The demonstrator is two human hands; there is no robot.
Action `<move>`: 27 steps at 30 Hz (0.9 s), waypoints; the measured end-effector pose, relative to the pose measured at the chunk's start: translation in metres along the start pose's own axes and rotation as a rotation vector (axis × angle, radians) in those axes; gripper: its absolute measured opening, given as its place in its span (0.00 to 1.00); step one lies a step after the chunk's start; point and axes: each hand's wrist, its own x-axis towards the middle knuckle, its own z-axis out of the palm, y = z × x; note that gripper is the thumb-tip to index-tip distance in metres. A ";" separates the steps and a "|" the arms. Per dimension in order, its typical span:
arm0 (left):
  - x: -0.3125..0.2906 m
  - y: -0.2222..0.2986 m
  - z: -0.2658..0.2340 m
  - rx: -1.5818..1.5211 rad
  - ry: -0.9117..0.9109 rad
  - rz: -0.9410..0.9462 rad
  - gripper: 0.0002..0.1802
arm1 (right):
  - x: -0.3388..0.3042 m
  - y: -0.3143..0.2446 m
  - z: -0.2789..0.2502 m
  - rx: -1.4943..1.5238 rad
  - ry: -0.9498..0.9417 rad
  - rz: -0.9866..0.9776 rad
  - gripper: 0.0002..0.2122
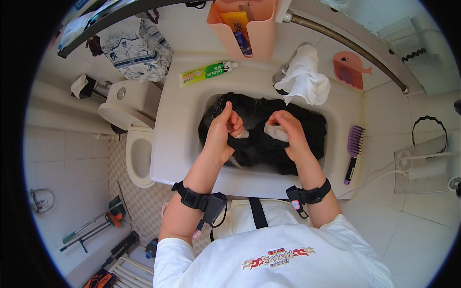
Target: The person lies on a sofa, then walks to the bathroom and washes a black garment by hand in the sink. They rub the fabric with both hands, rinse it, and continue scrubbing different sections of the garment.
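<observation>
Above the washbasin point(165, 139), both of my hands are raised over a heap of soaked black cloth point(254, 113) lying in water. The fingers of my left hand point(224, 129) are curled with the thumb pointing up, closed on a small whitish piece point(243, 135) that peeks out below them. My right hand point(291, 132) pinches a larger whitish, slightly translucent piece point(276, 133) between thumb and fingers. Whether these pieces are soap or wrapping I cannot tell. A gap separates the two hands, and black cloth shows between them.
Behind the basin a white cloth point(307, 77) drapes the faucet. A toothpaste tube point(206, 73) lies on the rim's far left, below a pink holder point(261, 33). On the right rim rests a purple hairbrush point(355, 144). A toilet point(140, 158) stands at left; a metal bar point(345, 45) crosses upper right.
</observation>
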 end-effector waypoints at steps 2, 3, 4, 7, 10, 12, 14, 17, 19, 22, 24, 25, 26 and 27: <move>-0.003 0.000 0.006 -0.069 -0.108 -0.029 0.24 | -0.010 -0.002 0.006 -0.203 -0.146 -0.083 0.12; -0.005 0.001 0.008 -0.102 -0.161 -0.043 0.24 | -0.014 -0.005 0.010 -0.303 -0.220 -0.124 0.14; -0.006 0.003 0.010 -0.078 -0.166 -0.018 0.24 | -0.011 -0.001 0.009 -0.536 -0.314 -0.263 0.18; -0.007 0.004 0.009 -0.026 -0.192 0.064 0.23 | -0.020 -0.007 0.018 -0.605 -0.325 -0.070 0.12; -0.002 -0.001 0.001 0.031 -0.188 0.132 0.21 | -0.020 -0.005 0.017 -0.483 -0.209 -0.221 0.09; -0.007 -0.005 0.001 0.130 -0.103 0.151 0.21 | -0.021 -0.009 0.016 -0.440 -0.182 -0.297 0.08; -0.013 -0.009 -0.001 0.224 -0.226 0.154 0.24 | -0.023 -0.016 0.016 -0.400 -0.174 -0.368 0.07; -0.018 -0.011 -0.012 0.307 -0.390 0.095 0.28 | -0.025 -0.024 0.015 -0.237 -0.193 -0.342 0.07; -0.023 -0.013 -0.009 0.380 -0.442 0.101 0.25 | -0.026 -0.028 0.011 -0.142 -0.241 -0.299 0.06; -0.024 -0.015 -0.003 0.572 -0.467 0.199 0.24 | -0.026 -0.033 0.007 0.027 -0.317 -0.212 0.06; -0.026 -0.021 0.005 0.622 -0.430 0.255 0.19 | -0.027 -0.032 0.011 0.094 -0.323 -0.179 0.06; -0.025 -0.023 0.006 0.581 -0.397 0.267 0.16 | -0.027 -0.031 0.014 0.129 -0.329 -0.162 0.06; -0.025 -0.025 0.005 0.541 -0.363 0.279 0.14 | -0.028 -0.030 0.016 0.098 -0.314 -0.165 0.07; -0.024 -0.025 0.006 0.501 -0.331 0.289 0.12 | -0.029 -0.031 0.016 0.029 -0.284 -0.193 0.08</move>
